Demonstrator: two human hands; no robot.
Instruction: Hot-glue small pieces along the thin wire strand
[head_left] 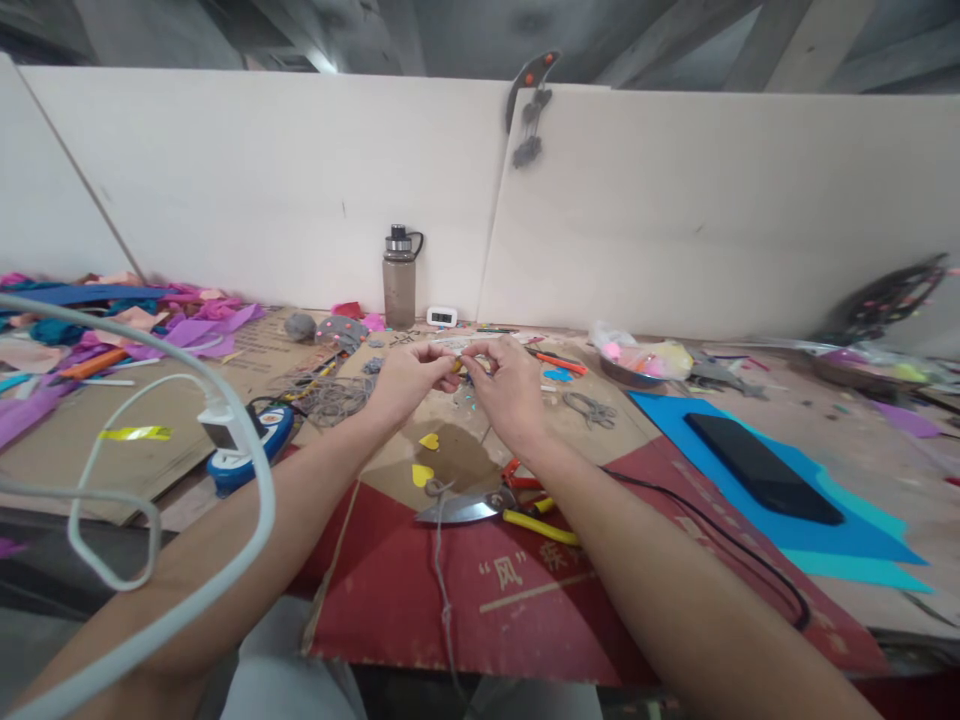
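My left hand [409,382] and my right hand [510,390] meet fingertip to fingertip above the cardboard. Between their pinched fingers is a small yellowish piece [456,366], mostly hidden by the fingers. Two yellow paper hearts [422,474] lie on the cardboard below my hands. Scissors with a wide metal blade [469,508] rest near my right forearm, beside a red handle and yellow handles. A grey cord [442,570] runs from a loop near the blade down over the red cardboard [405,600] edge.
A bottle [400,285] and small white clock [442,317] stand by the white partition. A black phone [761,467] lies on blue sheets at right. Coloured scraps [187,320] and a power strip [251,450] are at left. A white cable [262,500] crosses the left foreground.
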